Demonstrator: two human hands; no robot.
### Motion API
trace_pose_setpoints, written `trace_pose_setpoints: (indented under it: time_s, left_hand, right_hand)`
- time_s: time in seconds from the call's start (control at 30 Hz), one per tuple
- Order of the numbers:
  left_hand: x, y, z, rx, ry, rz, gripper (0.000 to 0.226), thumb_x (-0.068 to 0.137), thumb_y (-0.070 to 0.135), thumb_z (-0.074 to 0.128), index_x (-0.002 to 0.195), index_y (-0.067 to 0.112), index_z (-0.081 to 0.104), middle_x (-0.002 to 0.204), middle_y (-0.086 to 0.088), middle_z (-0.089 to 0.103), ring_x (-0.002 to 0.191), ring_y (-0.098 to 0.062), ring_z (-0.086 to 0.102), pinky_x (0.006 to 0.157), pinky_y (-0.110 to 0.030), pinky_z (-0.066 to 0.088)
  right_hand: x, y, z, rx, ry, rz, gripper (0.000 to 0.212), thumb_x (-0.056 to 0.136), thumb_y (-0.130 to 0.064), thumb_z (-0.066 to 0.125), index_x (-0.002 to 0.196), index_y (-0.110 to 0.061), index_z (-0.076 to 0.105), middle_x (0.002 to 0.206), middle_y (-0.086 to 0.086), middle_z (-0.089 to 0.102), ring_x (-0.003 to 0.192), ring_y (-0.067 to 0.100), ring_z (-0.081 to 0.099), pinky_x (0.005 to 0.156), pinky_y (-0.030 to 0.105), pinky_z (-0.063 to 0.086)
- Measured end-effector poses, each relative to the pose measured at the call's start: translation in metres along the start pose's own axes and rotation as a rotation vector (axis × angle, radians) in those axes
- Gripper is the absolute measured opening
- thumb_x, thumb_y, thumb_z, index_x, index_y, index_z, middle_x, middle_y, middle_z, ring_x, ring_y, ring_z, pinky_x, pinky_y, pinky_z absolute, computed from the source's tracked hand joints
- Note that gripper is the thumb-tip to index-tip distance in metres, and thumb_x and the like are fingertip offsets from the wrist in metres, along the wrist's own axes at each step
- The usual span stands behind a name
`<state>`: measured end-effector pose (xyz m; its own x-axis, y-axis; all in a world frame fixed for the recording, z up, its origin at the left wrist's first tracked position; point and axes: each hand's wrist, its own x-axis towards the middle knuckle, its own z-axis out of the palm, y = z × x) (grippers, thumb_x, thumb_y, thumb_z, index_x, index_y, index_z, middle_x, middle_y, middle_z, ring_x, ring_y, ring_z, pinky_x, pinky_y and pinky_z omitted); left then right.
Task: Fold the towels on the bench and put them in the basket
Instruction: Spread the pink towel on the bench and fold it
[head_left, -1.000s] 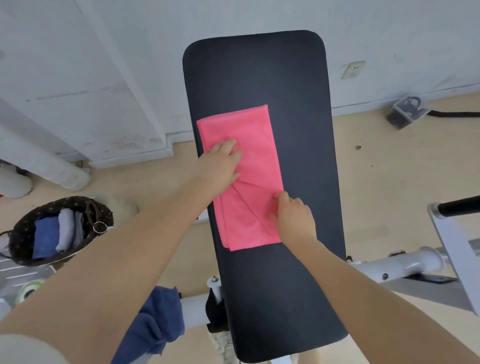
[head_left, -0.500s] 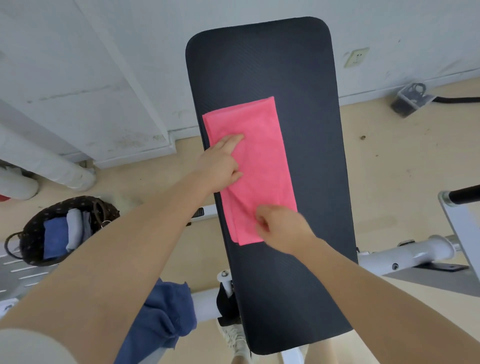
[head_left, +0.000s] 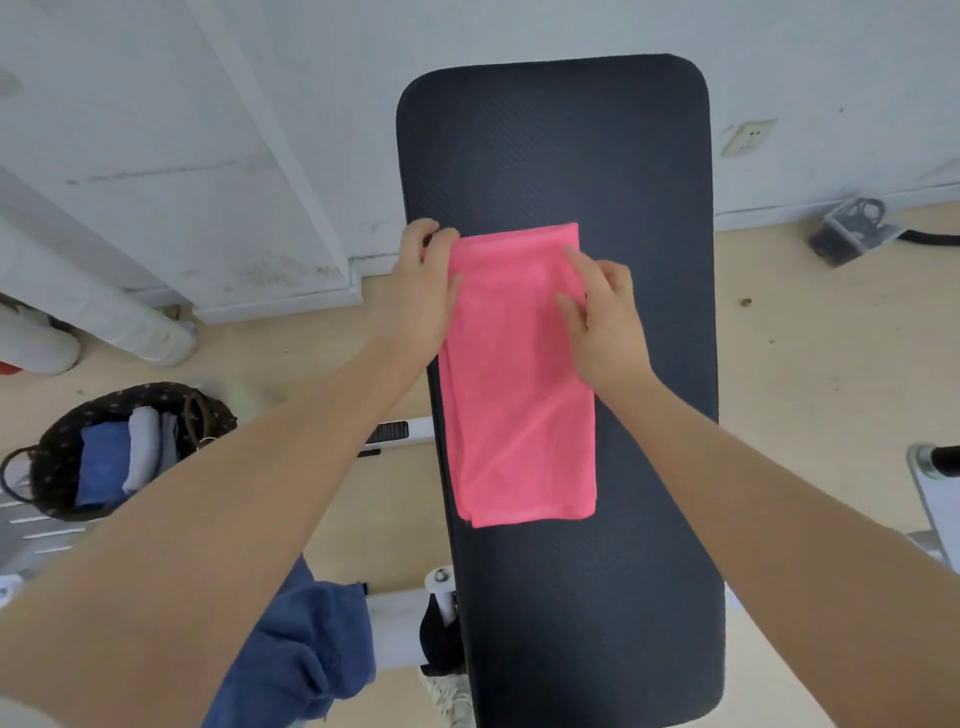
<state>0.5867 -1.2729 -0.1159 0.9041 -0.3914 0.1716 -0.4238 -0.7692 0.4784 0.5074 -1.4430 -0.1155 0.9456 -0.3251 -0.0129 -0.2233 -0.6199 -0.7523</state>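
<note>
A pink towel (head_left: 519, 395), folded into a long strip, lies lengthwise on the black padded bench (head_left: 597, 597). My left hand (head_left: 423, 291) grips the towel's far left corner at the bench's left edge. My right hand (head_left: 602, 306) pinches the towel's far right edge, fingers curled onto the cloth. The dark patterned basket (head_left: 57, 441) stands on the floor at the left and holds a folded blue towel (head_left: 104, 462) and a folded grey towel (head_left: 143, 447).
A dark blue cloth (head_left: 306, 660) hangs below my left forearm by the bench's white frame (head_left: 395, 618). White pipes (head_left: 93, 312) lie along the wall at the left. A metal bracket (head_left: 852, 228) sits on the floor at the right, and a white rack post (head_left: 935, 493) stands at the right edge.
Both hands have moved from the middle and near end of the towel up to its far corners. The near end now lies flat and smooth.
</note>
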Motion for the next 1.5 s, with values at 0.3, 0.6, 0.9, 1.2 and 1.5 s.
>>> trace_pose_setpoints:
  time_s: [0.3,0.6,0.9,1.2,1.5]
  left_hand:
    - [0.023,-0.016,-0.010,-0.045,0.001,-0.173,0.022,0.095,0.022,0.048,0.100,0.003,0.059,0.109,-0.013,0.055,0.086,-0.021,0.051,0.076,-0.023,0.034]
    - [0.035,-0.006,-0.006,-0.011,-0.063,-0.152,0.011,0.091,0.007,0.048,0.095,0.001,0.057,0.095,-0.017,0.061,0.082,-0.025,0.052,0.071,-0.028,0.035]
    - [0.084,0.049,0.006,-0.144,0.252,-0.174,0.028,0.090,0.007,0.045,0.118,0.007,0.052,0.114,-0.012,0.052,0.096,-0.020,0.050,0.085,-0.034,0.042]
    - [0.041,0.060,0.061,0.354,0.154,0.357,0.033,0.086,0.018,0.041,0.106,0.004,0.064,0.126,-0.020,0.057,0.116,-0.035,0.055,0.095,-0.047,0.045]
    - [0.039,0.054,0.047,0.593,-0.343,0.168,0.137,0.056,0.083,0.054,0.145,0.010,-0.019,0.154,-0.012,-0.024,0.143,-0.024,-0.019,0.114,-0.033,-0.013]
  right_hand:
    - [0.058,-0.002,-0.004,-0.229,-0.037,-0.039,0.023,0.093,-0.014,0.045,0.114,-0.017,0.057,0.136,0.003,0.032,0.099,0.024,0.053,0.067,0.032,0.042]
    - [0.074,0.003,-0.022,-0.007,-0.106,0.133,0.018,0.080,-0.013,0.067,0.077,-0.017,0.050,0.088,0.001,0.059,0.084,0.019,0.056,0.074,0.035,0.049]
    - [0.132,-0.004,-0.070,-0.023,0.170,-0.004,0.026,0.084,-0.005,0.051,0.109,-0.011,0.057,0.098,0.002,0.056,0.082,0.013,0.050,0.078,0.024,0.043]
    - [0.043,0.061,-0.021,-0.559,-0.032,-0.620,0.051,0.086,-0.017,0.048,0.134,-0.002,0.045,0.142,0.019,0.043,0.129,0.034,0.044,0.107,0.046,0.035]
    - [0.024,0.086,-0.052,-0.780,-0.406,-0.300,0.138,0.057,-0.074,0.065,0.133,-0.023,-0.039,0.140,-0.006,-0.045,0.141,0.022,-0.027,0.111,0.045,-0.019]
